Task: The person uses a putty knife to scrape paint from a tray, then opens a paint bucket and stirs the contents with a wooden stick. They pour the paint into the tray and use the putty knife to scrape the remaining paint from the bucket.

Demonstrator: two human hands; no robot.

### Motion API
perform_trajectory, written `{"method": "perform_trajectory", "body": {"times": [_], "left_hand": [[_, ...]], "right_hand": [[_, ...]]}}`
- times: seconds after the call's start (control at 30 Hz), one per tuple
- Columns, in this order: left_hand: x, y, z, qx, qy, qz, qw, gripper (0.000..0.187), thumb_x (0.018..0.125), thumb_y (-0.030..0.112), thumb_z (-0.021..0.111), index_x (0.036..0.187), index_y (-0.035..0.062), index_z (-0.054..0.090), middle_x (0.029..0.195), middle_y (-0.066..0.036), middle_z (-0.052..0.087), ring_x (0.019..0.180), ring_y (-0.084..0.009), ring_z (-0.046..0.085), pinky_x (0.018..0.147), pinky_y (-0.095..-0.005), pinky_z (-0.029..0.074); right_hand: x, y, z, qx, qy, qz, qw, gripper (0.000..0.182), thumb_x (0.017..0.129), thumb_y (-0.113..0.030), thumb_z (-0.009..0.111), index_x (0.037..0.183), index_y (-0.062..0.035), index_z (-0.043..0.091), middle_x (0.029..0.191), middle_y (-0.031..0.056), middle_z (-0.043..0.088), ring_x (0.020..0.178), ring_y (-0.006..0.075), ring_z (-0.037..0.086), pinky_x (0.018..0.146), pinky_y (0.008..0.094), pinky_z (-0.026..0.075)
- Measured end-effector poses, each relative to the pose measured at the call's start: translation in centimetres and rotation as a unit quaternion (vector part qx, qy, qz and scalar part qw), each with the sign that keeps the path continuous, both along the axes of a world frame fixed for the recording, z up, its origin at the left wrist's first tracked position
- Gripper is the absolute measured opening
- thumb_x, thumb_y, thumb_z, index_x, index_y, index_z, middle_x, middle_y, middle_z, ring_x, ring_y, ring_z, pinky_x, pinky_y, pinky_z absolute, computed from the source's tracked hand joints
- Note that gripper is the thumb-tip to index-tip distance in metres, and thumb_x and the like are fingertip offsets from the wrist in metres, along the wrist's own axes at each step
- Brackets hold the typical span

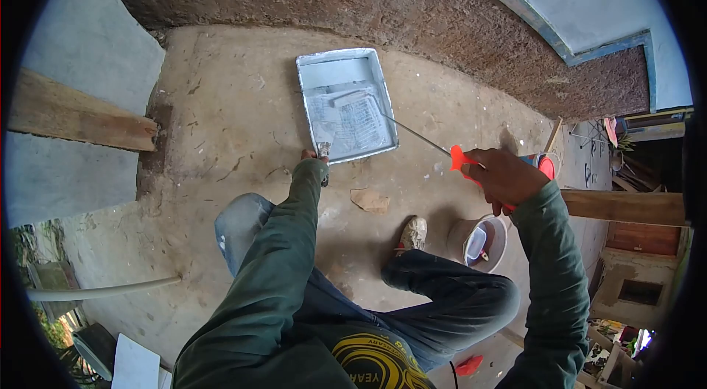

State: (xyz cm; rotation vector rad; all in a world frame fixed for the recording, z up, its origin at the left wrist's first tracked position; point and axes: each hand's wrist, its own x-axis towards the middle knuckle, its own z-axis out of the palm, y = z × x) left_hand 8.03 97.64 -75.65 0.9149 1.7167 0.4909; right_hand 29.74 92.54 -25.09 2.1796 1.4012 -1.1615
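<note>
Timber beam, one, at the floor's left edge. Pale pipe, one, at the floor's near-left corner. Left hand, green sleeve, at the near-left corner of the tray; cannot tell whether the fingers are clamped on the rim. Tray, rectangular, white-coated, on the floor near its far edge. Tan flat piece, one, just off the tray's near edge. Shoe, paint-spotted, near it. Orange-handled rod, thin and metal, tip at the tray's right edge. Bucket, holding a pale container, right of the shoe. Right hand, green sleeve, clamped around the rod's handle. Second timber beam, one, toward the floor's right edge.
</note>
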Motion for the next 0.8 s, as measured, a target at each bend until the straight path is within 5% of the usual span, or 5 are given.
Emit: {"method": "perform_trajectory", "body": {"times": [0.43,0.5,0.57,0.63,0.8], "left_hand": [[0.2,-0.1,0.4,-0.004,0.025,-0.016,1.000,0.040,0.072,0.021,0.082,0.096,0.0035,0.055,0.083,-0.013,0.065,0.072,-0.0238,0.064,0.066,-0.0407,0.053],[0.1,-0.2,0.3,-0.020,-0.030,0.025,0.999,0.040,0.072,0.020,0.082,0.096,0.0031,0.054,0.084,-0.013,0.066,0.073,-0.0235,0.065,0.067,-0.0401,0.053],[0.3,-0.1,-1.2,-0.005,-0.019,0.016,1.000,0.040,0.072,0.020,0.081,0.096,0.0037,0.053,0.083,-0.013,0.066,0.073,-0.0239,0.065,0.068,-0.0397,0.053],[0.0,-0.3,-1.5,0.004,-0.006,0.010,1.000,0.040,0.073,0.020,0.081,0.097,0.0042,0.052,0.083,-0.014,0.066,0.073,-0.0243,0.066,0.068,-0.0393,0.052],[1.3,0.3,-2.0,-0.004,-0.043,0.041,0.998,0.058,0.061,0.022,0.089,0.102,0.0009,0.055,0.091,-0.012,0.068,0.078,-0.0213,0.066,0.072,-0.0355,0.055]], "right_hand": [[1.4,-6.2,-1.1,0.020,-0.004,-0.007,1.000,0.036,0.096,-0.022,0.052,0.125,-0.0005,0.056,0.062,0.0097,0.056,0.045,0.0151,0.056,0.039,0.0301,0.046],[4.3,-6.7,-6.2,0.291,-0.059,0.287,0.911,0.031,0.092,-0.023,0.058,0.113,-0.0013,0.060,0.080,0.0164,0.065,0.062,0.0287,0.066,0.059,0.0401,0.054],[5.0,-6.8,-6.3,0.309,-0.103,0.393,0.860,0.033,0.092,-0.026,0.059,0.115,-0.0030,0.060,0.080,0.0169,0.066,0.068,0.0322,0.066,0.069,0.0430,0.053],[4.6,-7.1,-4.2,0.164,-0.014,0.100,0.981,0.032,0.092,-0.025,0.059,0.117,-0.0047,0.060,0.079,0.0162,0.066,0.065,0.0316,0.065,0.067,0.0412,0.052],[7.4,-11.8,-2.0,0.067,-0.011,-0.071,0.995,0.037,0.092,-0.025,0.059,0.124,-0.0054,0.060,0.064,0.0098,0.061,0.045,0.0166,0.057,0.042,0.0317,0.045]]}}
